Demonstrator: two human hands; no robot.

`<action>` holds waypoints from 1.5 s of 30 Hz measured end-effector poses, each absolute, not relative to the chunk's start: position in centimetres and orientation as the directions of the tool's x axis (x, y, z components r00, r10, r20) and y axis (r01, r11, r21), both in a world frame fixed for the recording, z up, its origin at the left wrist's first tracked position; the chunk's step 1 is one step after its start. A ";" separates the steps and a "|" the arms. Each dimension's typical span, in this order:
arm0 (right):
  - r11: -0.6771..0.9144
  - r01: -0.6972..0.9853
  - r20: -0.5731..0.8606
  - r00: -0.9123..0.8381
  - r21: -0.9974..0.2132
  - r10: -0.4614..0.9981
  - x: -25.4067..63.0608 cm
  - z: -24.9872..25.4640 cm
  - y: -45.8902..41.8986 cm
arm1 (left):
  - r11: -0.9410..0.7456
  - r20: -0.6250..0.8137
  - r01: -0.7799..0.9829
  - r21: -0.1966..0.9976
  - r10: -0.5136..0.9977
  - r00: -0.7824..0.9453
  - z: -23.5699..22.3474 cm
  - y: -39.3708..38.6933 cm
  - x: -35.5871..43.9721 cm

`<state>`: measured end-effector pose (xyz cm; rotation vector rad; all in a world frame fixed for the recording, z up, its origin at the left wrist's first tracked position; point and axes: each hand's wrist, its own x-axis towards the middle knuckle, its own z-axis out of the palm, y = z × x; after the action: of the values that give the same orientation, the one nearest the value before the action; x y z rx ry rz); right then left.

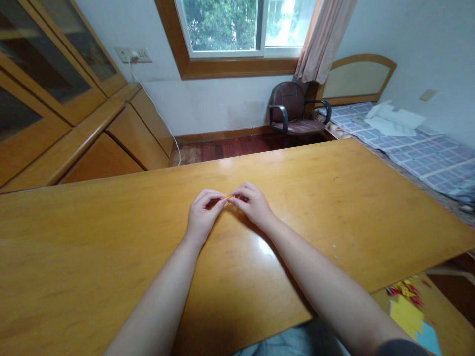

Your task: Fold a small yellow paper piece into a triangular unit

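Observation:
A small yellow piece, which looks like folded paper, is pinched between my two hands just above the wooden table. My left hand closes thumb and fingertips on its left end. From the other side, my right hand grips it the same way, with the fingertips of both hands almost meeting. Most of the piece is hidden by the fingers, so its exact shape does not show.
At the lower right, yellow paper sheets, a light blue sheet and several small red and yellow pieces lie on a lower surface. Beyond the table stand a maroon armchair, a bed and a wooden cabinet.

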<state>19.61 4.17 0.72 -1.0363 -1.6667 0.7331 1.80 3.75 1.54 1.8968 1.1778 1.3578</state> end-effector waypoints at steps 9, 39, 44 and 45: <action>0.447 0.316 0.420 -0.154 -0.837 0.894 19.6 0.5 4.2 | -0.451 0.436 0.335 0.827 0.891 0.125 1.3 3.8 1.9; 0.370 0.219 0.344 -0.148 -0.903 0.927 20.1 0.4 4.6 | -0.219 0.192 0.211 0.953 0.971 0.141 0.7 4.5 1.7; 0.389 0.247 0.364 -0.141 -0.888 0.921 20.0 0.3 4.4 | -0.239 0.215 0.209 0.948 0.967 0.134 0.7 4.5 1.8; 0.390 0.254 0.366 -0.139 -0.885 0.920 20.0 0.3 4.4 | -0.244 0.220 0.206 0.948 0.967 0.129 0.7 4.5 1.8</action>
<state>20.01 4.42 0.31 -1.0579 -1.6366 0.8241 1.79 4.45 0.73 1.5984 1.1692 1.1865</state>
